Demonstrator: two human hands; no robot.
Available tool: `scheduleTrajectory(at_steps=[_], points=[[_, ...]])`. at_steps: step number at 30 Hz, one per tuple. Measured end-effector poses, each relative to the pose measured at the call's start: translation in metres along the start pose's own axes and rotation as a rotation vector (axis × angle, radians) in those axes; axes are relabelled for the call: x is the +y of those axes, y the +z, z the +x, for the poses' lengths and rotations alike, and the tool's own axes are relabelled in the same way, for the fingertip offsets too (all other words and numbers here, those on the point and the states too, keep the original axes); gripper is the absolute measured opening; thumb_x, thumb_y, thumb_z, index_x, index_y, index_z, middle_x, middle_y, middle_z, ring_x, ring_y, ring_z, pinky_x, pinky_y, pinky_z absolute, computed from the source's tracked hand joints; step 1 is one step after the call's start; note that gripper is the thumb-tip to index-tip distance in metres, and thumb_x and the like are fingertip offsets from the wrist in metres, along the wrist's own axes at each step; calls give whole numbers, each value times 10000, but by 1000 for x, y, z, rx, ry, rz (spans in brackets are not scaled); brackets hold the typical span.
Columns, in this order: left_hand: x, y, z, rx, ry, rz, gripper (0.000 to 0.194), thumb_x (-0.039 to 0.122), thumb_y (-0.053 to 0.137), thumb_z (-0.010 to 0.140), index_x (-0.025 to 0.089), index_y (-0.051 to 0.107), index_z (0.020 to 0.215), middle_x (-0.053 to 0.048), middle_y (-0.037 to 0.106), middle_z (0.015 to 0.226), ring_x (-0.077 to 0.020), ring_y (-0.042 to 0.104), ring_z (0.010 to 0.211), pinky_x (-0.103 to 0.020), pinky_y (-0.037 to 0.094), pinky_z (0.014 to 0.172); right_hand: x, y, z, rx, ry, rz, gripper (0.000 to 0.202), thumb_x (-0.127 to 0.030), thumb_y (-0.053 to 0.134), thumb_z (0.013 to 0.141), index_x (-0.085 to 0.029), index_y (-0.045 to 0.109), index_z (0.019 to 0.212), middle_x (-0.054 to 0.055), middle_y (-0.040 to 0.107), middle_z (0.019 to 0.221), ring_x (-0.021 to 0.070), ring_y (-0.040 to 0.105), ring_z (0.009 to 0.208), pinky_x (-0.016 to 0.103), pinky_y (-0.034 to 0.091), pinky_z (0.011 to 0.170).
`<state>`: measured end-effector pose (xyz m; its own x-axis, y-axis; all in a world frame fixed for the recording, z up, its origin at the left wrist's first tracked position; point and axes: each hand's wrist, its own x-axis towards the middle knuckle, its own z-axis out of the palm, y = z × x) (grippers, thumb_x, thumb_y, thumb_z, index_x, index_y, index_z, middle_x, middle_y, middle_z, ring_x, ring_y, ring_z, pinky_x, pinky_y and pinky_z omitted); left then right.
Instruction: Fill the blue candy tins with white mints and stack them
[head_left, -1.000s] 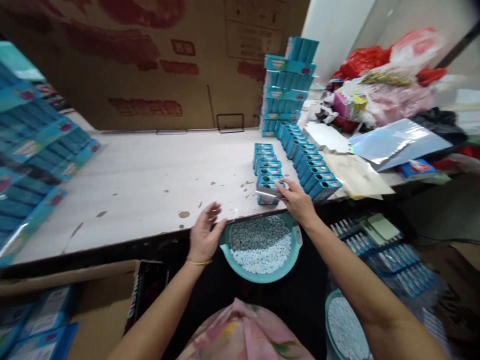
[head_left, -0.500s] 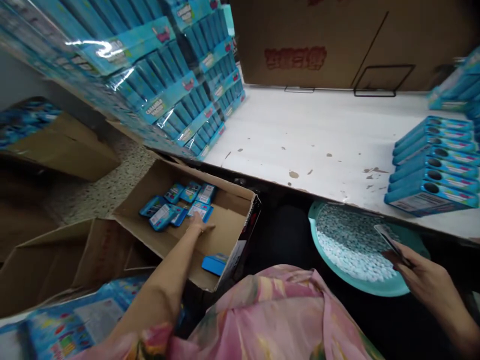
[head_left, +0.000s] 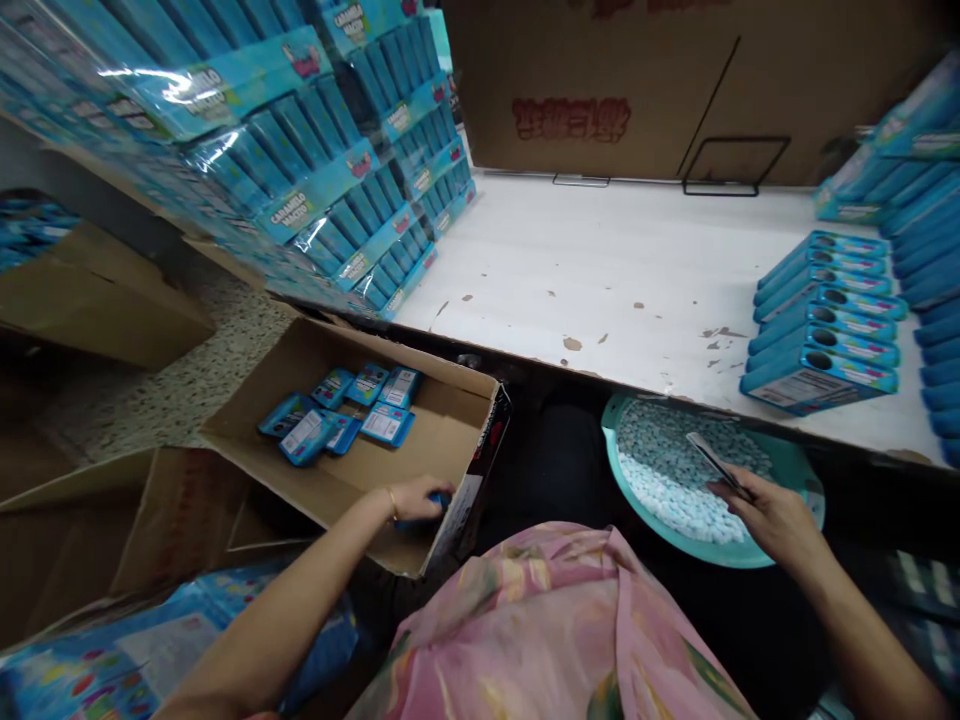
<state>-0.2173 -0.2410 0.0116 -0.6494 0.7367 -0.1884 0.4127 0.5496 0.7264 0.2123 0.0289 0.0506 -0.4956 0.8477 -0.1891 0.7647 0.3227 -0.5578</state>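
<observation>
Inside the open cardboard box (head_left: 300, 490), my left hand (head_left: 420, 500) is closed round a small blue packet (head_left: 407, 522) near the right wall. Several other blue packets (head_left: 309, 432) lie at the box's far left part. My right hand (head_left: 757, 510) pinches a thin metallic tool (head_left: 716, 463), perhaps a scoop, above a teal basin (head_left: 697, 552) full of small pale pieces (head_left: 667, 490).
A white table (head_left: 600, 260) spans the front. Wrapped stacks of blue display boxes (head_left: 285, 160) stand at left, and a row of blue packs (head_left: 825, 330) at right. Behind is a large carton (head_left: 585, 60); more cartons (head_left: 112, 290) stand at far left.
My left hand has moved from the packet group towards the box's near right side and closed on the lone packet there. The view has shifted slightly; my right hand still holds the tool.
</observation>
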Motion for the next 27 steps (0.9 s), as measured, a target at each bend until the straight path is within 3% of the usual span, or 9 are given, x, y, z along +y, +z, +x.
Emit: scheduleTrajectory(at_steps=[4,8,12,14,16,18,20,23,27], points=[[2,-22,24,-371,-133,43,132,265,530,429,211,597,529,32,580,468,-139,515,429,-235,406,402,14,1,-6,10,67,97,455,-507,504,651,-187,640,943,5,613,615,147,542,504,243,436,499],[1,-11,20,-617,-342,96,289,226,628,353,192,611,640,35,586,512,-134,508,428,-225,385,382,29,10,-14,-5,143,188,495,-516,519,641,-159,632,966,8,597,564,151,524,467,255,431,461],[8,4,15,-634,-346,62,410,206,656,333,193,609,740,8,637,639,-169,575,551,-267,455,495,44,16,-16,-36,155,182,507,-513,539,623,-147,637,960,49,659,704,198,598,644,274,465,560],[17,-5,17,-585,-340,-78,464,238,663,385,193,603,843,-23,661,759,-189,601,646,-290,479,559,53,16,-14,-46,165,151,501,-521,523,633,-158,637,958,60,670,809,218,605,755,292,471,645],[31,-23,19,-460,-323,-359,503,258,675,446,184,576,934,-48,661,843,-192,611,718,-297,490,615,63,14,-12,-65,172,134,515,-531,470,666,-160,626,986,65,669,844,226,605,786,307,471,669],[50,-39,18,-324,-286,-672,518,254,695,482,191,548,975,-46,660,861,-181,615,735,-289,493,644,71,14,-9,-71,141,106,523,-525,430,687,-153,618,1004,75,666,860,232,603,792,318,471,676],[75,-45,15,-284,-236,-882,508,241,722,475,217,544,951,-12,661,844,-164,617,733,-270,494,653,73,16,-6,-64,78,52,510,-505,426,689,-152,614,1006,84,658,896,236,598,812,322,467,702],[117,-26,13,-393,-192,-1018,503,227,746,456,230,549,920,12,663,804,-151,618,676,-243,495,598,65,21,-4,-105,-28,-73,440,-412,427,718,-160,594,1037,82,646,925,220,586,845,297,452,737],[162,24,12,-657,-219,-982,496,176,723,517,193,544,980,-31,663,836,-154,619,667,-241,498,599,51,15,-7,-159,9,-374,359,-261,387,784,-168,556,1086,92,612,994,196,565,881,279,418,754]])
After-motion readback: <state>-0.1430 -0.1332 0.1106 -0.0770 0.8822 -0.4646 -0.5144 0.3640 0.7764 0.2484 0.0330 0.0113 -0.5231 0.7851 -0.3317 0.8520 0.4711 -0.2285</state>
